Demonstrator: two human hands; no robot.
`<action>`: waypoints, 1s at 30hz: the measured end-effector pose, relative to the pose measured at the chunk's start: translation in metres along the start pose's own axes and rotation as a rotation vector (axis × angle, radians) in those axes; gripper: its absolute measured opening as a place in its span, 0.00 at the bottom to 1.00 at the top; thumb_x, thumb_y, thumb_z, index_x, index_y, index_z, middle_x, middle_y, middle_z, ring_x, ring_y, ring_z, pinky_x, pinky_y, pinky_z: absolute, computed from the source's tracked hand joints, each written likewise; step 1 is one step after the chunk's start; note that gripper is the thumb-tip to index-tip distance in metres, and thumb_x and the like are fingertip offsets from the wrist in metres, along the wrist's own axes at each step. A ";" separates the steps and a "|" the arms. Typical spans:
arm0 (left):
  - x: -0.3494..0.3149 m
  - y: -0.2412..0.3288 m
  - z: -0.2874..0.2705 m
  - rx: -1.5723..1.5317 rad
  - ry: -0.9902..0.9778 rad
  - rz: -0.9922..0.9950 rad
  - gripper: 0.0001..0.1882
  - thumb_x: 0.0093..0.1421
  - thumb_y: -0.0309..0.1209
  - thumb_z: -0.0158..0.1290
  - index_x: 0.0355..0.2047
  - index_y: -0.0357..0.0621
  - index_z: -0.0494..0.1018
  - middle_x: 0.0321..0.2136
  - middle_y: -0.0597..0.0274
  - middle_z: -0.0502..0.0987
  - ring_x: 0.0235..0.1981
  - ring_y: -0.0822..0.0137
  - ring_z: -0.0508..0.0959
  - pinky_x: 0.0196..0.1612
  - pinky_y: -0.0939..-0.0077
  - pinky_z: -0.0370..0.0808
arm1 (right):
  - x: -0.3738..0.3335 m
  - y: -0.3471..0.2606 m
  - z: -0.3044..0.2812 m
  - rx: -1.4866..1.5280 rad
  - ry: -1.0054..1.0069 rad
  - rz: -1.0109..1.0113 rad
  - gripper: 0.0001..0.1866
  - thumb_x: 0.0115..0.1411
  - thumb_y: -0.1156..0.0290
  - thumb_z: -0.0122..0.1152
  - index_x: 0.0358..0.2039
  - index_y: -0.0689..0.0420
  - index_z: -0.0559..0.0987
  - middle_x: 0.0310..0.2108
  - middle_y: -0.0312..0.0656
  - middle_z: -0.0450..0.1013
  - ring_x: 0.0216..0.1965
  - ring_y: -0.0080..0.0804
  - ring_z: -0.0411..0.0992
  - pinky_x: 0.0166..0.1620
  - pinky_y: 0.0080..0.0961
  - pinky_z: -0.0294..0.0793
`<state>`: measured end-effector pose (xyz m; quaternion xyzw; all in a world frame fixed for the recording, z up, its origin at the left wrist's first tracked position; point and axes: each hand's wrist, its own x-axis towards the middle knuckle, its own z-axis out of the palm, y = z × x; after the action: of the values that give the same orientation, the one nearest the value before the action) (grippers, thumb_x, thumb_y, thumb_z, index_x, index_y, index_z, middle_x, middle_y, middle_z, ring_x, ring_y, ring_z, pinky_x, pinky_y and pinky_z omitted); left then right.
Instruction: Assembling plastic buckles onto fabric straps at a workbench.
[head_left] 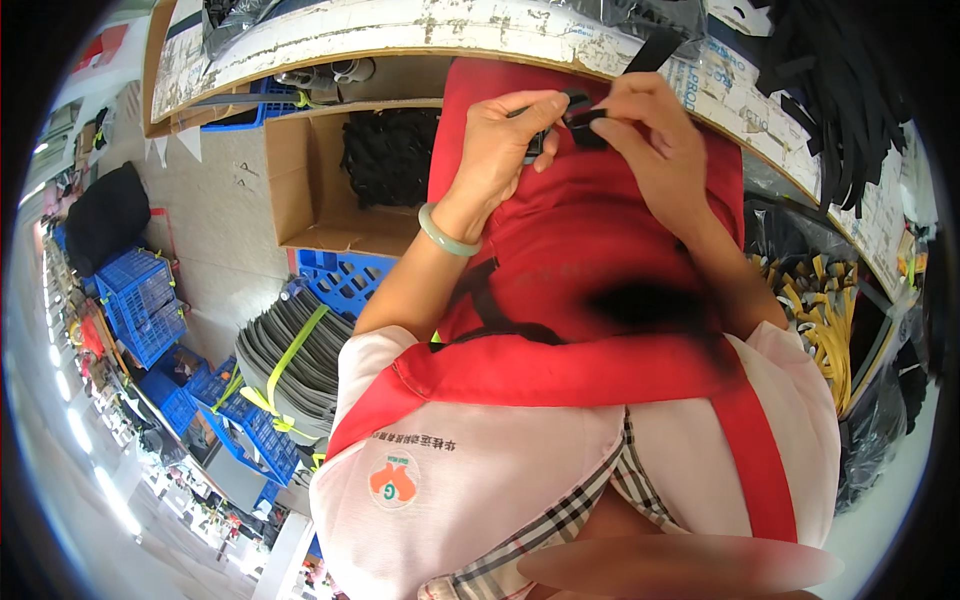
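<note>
Over the lap of a red apron, my two hands work close together near the table edge. My left hand, with a pale green bangle at its wrist, is closed around a small dark piece that looks like a plastic buckle; fingers cover much of it. My right hand pinches a black strap whose near end lies beside that piece. Whether the two are joined I cannot tell. Above the right hand, a black strip sticks out toward the table.
A worn white table curves across the front, with black straps hanging off its right side. At left are a cardboard box of black pieces, a tied grey stack and blue crates. Yellow straps lie at right.
</note>
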<state>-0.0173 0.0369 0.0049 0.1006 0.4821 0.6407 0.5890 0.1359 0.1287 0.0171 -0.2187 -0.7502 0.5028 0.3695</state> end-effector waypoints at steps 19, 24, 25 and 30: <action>-0.011 -0.007 0.001 0.380 -0.065 0.422 0.07 0.58 0.22 0.57 0.38 0.34 0.78 0.26 0.64 0.72 0.18 0.78 0.71 0.17 0.87 0.67 | 0.004 0.001 -0.010 0.400 -0.241 0.829 0.13 0.60 0.60 0.61 0.27 0.56 0.75 0.16 0.28 0.64 0.15 0.12 0.58 0.18 0.12 0.54; -0.015 -0.002 -0.012 0.305 -0.082 0.351 0.07 0.59 0.22 0.56 0.38 0.34 0.78 0.25 0.64 0.72 0.17 0.78 0.71 0.17 0.86 0.66 | 0.009 0.002 -0.006 0.637 -0.313 0.903 0.11 0.63 0.62 0.58 0.32 0.57 0.75 0.19 0.30 0.65 0.17 0.13 0.60 0.19 0.12 0.57; -0.018 0.002 -0.014 0.305 -0.090 0.328 0.07 0.59 0.22 0.56 0.37 0.34 0.78 0.25 0.64 0.72 0.17 0.78 0.70 0.17 0.86 0.65 | 0.012 0.004 -0.005 0.738 -0.435 0.981 0.11 0.63 0.63 0.57 0.33 0.58 0.74 0.20 0.30 0.65 0.18 0.13 0.61 0.19 0.13 0.58; -0.066 0.053 -0.052 0.487 -0.246 0.166 0.05 0.58 0.20 0.54 0.35 0.32 0.78 0.23 0.63 0.72 0.15 0.78 0.67 0.16 0.84 0.59 | 0.015 0.017 0.016 0.623 -0.450 0.863 0.10 0.63 0.65 0.56 0.35 0.60 0.75 0.20 0.30 0.66 0.18 0.14 0.61 0.20 0.13 0.60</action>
<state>-0.0701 -0.0367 0.0461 0.3552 0.5371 0.5349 0.5471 0.1134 0.1362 0.0024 -0.2735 -0.4697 0.8394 0.0094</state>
